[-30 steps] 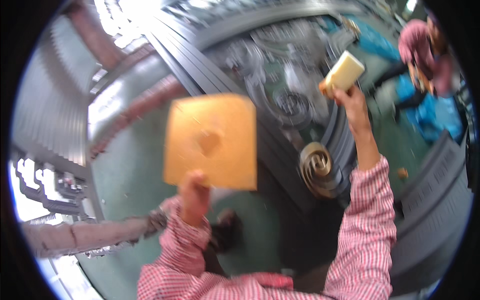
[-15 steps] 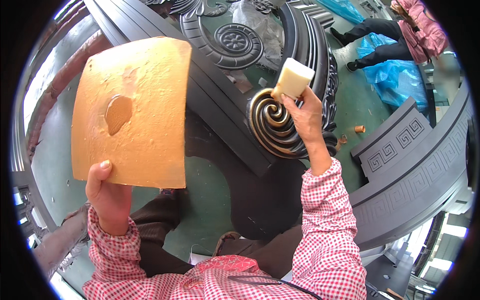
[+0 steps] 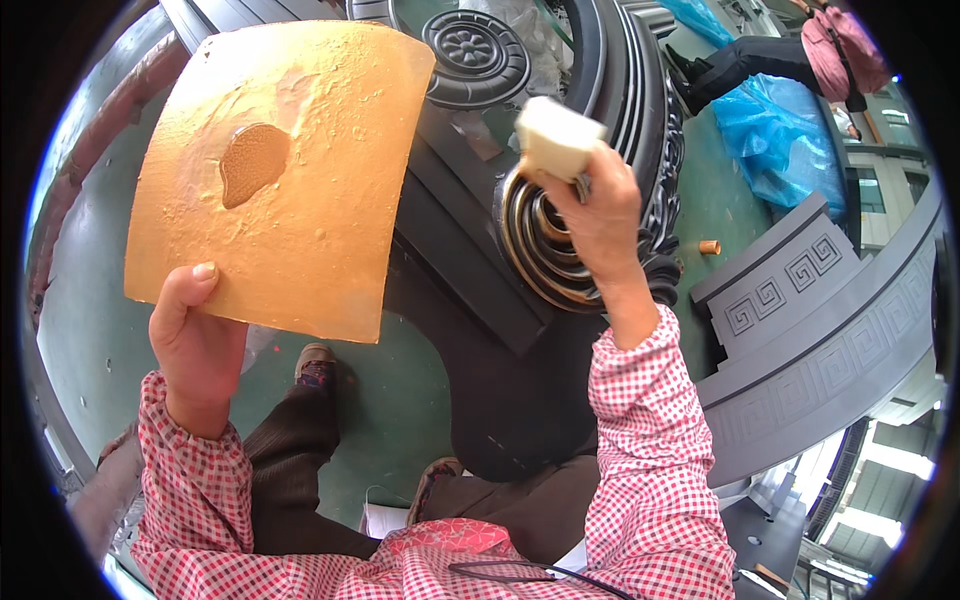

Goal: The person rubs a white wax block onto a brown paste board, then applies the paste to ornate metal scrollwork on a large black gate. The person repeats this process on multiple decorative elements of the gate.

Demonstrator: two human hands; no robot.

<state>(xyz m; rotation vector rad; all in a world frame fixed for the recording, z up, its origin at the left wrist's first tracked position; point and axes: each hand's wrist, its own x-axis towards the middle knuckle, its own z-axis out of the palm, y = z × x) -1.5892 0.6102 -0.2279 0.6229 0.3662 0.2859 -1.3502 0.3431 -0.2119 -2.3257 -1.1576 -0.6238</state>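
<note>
Board (image 3: pixel 330 225) in left fingers (image 3: pixel 185 290) bears brown patch (image 3: pixel 254 165).

Red-and-white checked sleeves (image 3: pixel 655 430) with gathered cuffs (image 3: pixel 638 358) are worn with dark brown trousers (image 3: pixel 292 460).

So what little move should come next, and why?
Perhaps the right hand should dab its pale block on the spiral scroll: the block overlaps it in view, the scroll looks part gold, part dark, and the left hand holds a gold-coated board with a brownish patch.
</note>
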